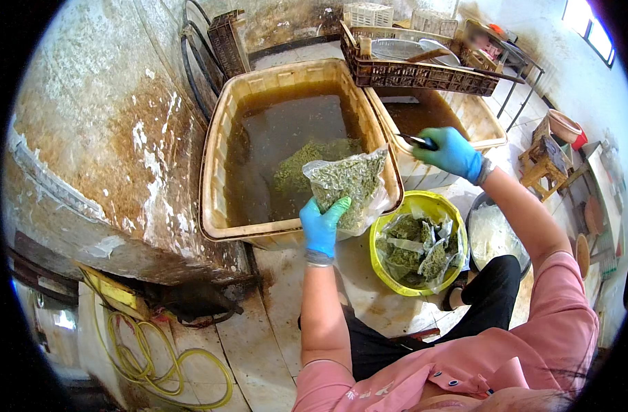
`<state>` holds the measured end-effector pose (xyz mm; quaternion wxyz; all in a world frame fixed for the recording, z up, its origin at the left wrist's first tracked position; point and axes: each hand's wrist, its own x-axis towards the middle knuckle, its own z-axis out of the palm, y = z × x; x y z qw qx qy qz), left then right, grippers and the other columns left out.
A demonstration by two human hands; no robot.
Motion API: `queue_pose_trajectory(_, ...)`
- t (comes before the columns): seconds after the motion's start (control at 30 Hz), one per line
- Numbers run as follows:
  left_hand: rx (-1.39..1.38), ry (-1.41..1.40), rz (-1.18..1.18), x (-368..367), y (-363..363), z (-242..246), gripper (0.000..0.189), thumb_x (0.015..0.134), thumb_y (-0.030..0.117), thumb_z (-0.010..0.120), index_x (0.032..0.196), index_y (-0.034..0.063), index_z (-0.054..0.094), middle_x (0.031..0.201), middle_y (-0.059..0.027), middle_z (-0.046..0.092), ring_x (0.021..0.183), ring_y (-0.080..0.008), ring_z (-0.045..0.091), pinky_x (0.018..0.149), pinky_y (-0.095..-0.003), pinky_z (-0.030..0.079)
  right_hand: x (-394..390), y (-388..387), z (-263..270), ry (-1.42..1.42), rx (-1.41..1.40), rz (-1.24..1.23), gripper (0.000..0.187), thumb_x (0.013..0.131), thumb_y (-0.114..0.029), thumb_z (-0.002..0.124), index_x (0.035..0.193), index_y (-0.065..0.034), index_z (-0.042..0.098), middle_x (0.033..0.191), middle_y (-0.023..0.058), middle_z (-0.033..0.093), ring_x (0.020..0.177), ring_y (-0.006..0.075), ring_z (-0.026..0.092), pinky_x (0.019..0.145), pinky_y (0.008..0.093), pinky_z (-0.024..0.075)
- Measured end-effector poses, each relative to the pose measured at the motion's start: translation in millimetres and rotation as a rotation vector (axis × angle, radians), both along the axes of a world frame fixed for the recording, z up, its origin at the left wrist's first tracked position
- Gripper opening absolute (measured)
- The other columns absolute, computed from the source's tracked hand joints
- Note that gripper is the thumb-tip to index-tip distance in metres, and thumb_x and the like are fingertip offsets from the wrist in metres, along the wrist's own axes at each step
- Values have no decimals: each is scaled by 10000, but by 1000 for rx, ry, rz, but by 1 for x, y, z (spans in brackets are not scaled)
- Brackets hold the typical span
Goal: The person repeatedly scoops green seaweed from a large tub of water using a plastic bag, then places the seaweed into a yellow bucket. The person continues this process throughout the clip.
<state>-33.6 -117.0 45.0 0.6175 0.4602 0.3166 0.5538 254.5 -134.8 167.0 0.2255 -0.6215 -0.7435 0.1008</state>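
Note:
My left hand (323, 224), in a blue-green glove, grips a clear plastic bag (350, 188) packed with green plant material, over the near right rim of a large plastic tub (252, 230). Brown liquid fills much of the tub, and a clump of the same green material (301, 165) floats in it. To the right, my gloved right hand (448, 152) is closed on the black handle of a knife (422, 141), its blade pointing left. Below the hands, a yellow basket (378, 273) holds several plastic bags of green material (412, 247).
A second tub (486, 118) with brown liquid adjoins the first, with a brown crate (407, 74) across its far side. A dark bucket of clear plastic (494, 234) stands right of the basket. A yellow hose (177, 368) lies coiled on the floor. Wooden stools (546, 165) are farther right.

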Motion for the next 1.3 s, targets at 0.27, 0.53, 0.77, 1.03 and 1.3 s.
queue_pose_trajectory(0.27, 46, 74, -58, 2, 30, 7, 355, 744, 26, 732, 1076, -31, 621, 1016, -73, 658, 873, -138, 593, 810, -288, 481, -91, 84, 32, -286, -194, 312, 200, 713, -204, 637, 806, -27, 644, 743, 203, 611, 678, 363, 573, 642, 416, 474)
queue_pose_trajectory(0.53, 200, 427, 649, 15, 61, -19, 446, 723, 114, 794, 1089, -1, 565, 1020, -81, 581, 905, -157, 558, 782, -283, 486, -90, 110, 18, 72, -307, 244, 178, 701, -164, 643, 777, -2, 645, 617, 189, 555, 527, 212, 482, 579, 363, 463)
queue_pose_trajectory(0.77, -220, -132, 53, 19, 73, -22, 215, 860, 180, 641, 969, 5, 579, 916, -80, 597, 774, -192, 612, 632, -353, 573, -122, 115, -9, 422, -542, 119, 226, 733, -186, 685, 805, 28, 666, 580, 83, 570, 554, 102, 480, 547, 321, 463)
queue_pose_trajectory(1.03, -271, -186, 83, 19, 84, -27, 105, 849, 99, 590, 855, -6, 583, 800, -96, 610, 686, -201, 624, 598, -348, 568, -126, 133, -27, 119, -275, 263, 124, 693, -114, 647, 742, -1, 637, 563, 114, 555, 513, 138, 469, 527, 322, 448)
queue_pose_trajectory(1.3, 127, 657, 595, 13, 105, -53, 203, 769, 71, 584, 602, 1, 491, 533, -101, 516, 461, -164, 479, 472, -356, 433, -110, 175, -33, -542, -58, 134, 185, 771, -241, 598, 851, -122, 714, 821, 156, 669, 770, 342, 647, 708, 418, 522)
